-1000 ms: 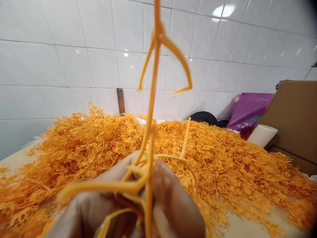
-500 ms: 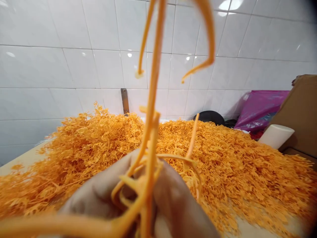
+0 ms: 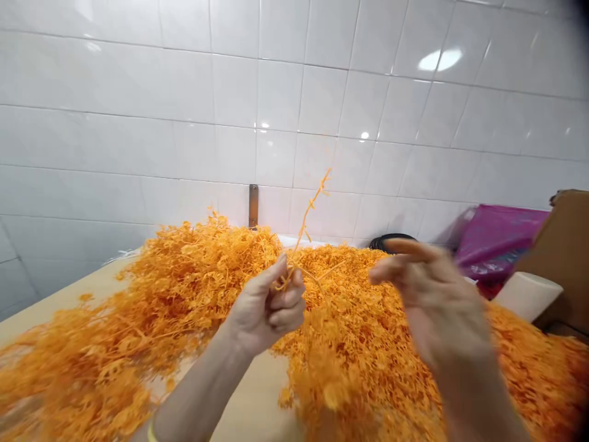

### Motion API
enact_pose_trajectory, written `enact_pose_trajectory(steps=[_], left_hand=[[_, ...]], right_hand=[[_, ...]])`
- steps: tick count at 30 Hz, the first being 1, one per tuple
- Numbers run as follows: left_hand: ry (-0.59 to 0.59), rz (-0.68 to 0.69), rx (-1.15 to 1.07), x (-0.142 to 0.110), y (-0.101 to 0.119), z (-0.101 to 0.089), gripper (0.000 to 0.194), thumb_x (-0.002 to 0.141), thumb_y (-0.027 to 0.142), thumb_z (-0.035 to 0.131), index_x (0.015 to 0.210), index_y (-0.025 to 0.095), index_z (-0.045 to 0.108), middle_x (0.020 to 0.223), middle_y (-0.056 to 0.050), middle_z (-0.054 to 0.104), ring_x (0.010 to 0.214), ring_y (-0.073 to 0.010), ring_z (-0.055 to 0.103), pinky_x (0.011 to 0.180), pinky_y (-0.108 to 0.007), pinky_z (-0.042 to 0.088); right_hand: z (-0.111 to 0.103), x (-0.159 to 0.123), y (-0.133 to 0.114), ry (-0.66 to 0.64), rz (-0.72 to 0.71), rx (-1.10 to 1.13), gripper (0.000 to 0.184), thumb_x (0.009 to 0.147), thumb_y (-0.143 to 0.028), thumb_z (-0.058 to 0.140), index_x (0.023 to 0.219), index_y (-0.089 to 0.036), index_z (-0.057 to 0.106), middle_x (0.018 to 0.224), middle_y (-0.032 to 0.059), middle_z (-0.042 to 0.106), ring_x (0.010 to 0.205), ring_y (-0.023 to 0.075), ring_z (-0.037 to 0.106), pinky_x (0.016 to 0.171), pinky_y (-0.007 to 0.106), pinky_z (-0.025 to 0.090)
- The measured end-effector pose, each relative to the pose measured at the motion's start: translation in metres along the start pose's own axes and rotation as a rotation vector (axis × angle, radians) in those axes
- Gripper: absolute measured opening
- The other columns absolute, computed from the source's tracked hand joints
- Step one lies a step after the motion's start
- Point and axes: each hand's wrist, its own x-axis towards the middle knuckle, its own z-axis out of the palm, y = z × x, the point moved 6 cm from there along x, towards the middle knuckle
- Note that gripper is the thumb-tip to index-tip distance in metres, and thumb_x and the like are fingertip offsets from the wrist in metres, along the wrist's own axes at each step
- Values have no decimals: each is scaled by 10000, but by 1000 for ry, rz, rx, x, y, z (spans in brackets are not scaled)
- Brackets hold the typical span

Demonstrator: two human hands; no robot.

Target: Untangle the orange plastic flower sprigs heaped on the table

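My left hand point(image 3: 271, 301) is closed around an orange plastic plant stem point(image 3: 307, 218), pinched between thumb and fingers. The stem's thin upper end, with short side nubs, points up and right, and further thin branches stick out beside the fingers. My right hand point(image 3: 432, 294) is raised to the right, blurred by motion, with its fingers stretched loosely leftward and nothing visible in them. Between and below my hands is a blurred orange leafy sprig point(image 3: 329, 374).
Heaps of orange artificial foliage lie left point(image 3: 202, 264) and right point(image 3: 368, 319) on a pale table point(image 3: 251, 399). Behind are a white tiled wall, a metal bracket point(image 3: 253, 205) and a black coil point(image 3: 391, 240). At right are a purple bag point(image 3: 501, 239), a white roll point(image 3: 527, 294) and a cardboard box point(image 3: 568, 245).
The orange stem was close to the camera with a hand around it; now it is farther away in my left hand. My right hand is apart on the right. The view has tilted up.
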Motion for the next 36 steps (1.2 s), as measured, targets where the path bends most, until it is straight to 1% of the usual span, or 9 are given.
enact_pose_trajectory(steps=[5, 9, 13, 17, 20, 24, 28, 32, 36], left_hand=[[38, -55, -106, 14, -14, -38, 307, 785, 400, 415, 655, 137, 503, 393, 80, 170, 299, -33, 153, 307, -166, 133], [51, -82, -147, 22, -23, -58, 353, 795, 429, 381, 657, 125, 496, 375, 78, 208, 292, -34, 189, 309, -161, 175], [199, -99, -151, 27, -27, -79, 416, 737, 506, 435, 703, 99, 509, 441, 33, 396, 347, -31, 346, 342, -146, 275], [496, -66, 91, 25, -29, -103, 366, 698, 457, 524, 765, 97, 533, 670, -89, 590, 440, -62, 482, 404, -166, 366], [536, 43, 296, 25, -27, -99, 264, 665, 368, 593, 748, 120, 551, 677, -59, 599, 448, -66, 481, 424, -181, 365], [485, 187, 614, 24, -26, -69, 194, 632, 314, 618, 647, 123, 586, 610, -28, 574, 461, -64, 439, 430, -187, 319], [476, 334, 864, 22, -27, -48, 169, 609, 270, 624, 713, 137, 629, 647, -27, 578, 591, -108, 477, 521, -208, 352], [520, 316, 890, 24, -36, -60, 216, 584, 287, 641, 743, 143, 615, 691, -21, 558, 549, -95, 433, 483, -210, 318], [417, 256, 853, 32, -45, -69, 184, 649, 306, 572, 587, 136, 601, 591, -13, 509, 537, -98, 405, 487, -218, 302]], right_hand=[[71, -17, 39, -407, 290, 144, 416, 763, -362, 500, 1150, -228, 428, 1017, 82, 554, 970, 203, 507, 790, 356, 424], [92, -36, 64, -427, 348, 136, 336, 721, -336, 552, 1026, -199, 528, 906, 49, 578, 868, 173, 523, 754, 312, 414], [86, -41, 84, -274, 421, 147, 225, 745, -354, 503, 654, -161, 574, 616, 3, 522, 607, 124, 479, 607, 267, 396], [58, -47, 115, 129, 614, 327, 225, 662, -397, 583, 649, -172, 573, 609, -6, 515, 574, 117, 474, 578, 258, 406], [44, -54, 134, 358, 676, 468, 234, 582, -391, 646, 613, -179, 552, 612, -12, 525, 559, 112, 481, 550, 245, 416], [42, -52, 132, 329, 581, 423, 216, 639, -381, 606, 611, -181, 531, 597, -22, 495, 566, 109, 476, 564, 240, 411], [51, -48, 108, 149, 381, 140, 185, 757, -339, 493, 669, -180, 530, 618, -9, 485, 596, 119, 472, 584, 248, 392], [68, -51, 83, -26, 150, -97, 156, 807, -246, 419, 745, -182, 547, 721, 33, 522, 690, 150, 484, 643, 279, 384], [80, -56, 74, -130, 44, -163, 170, 817, -185, 378, 804, -198, 547, 770, 46, 537, 744, 169, 489, 683, 304, 384]])
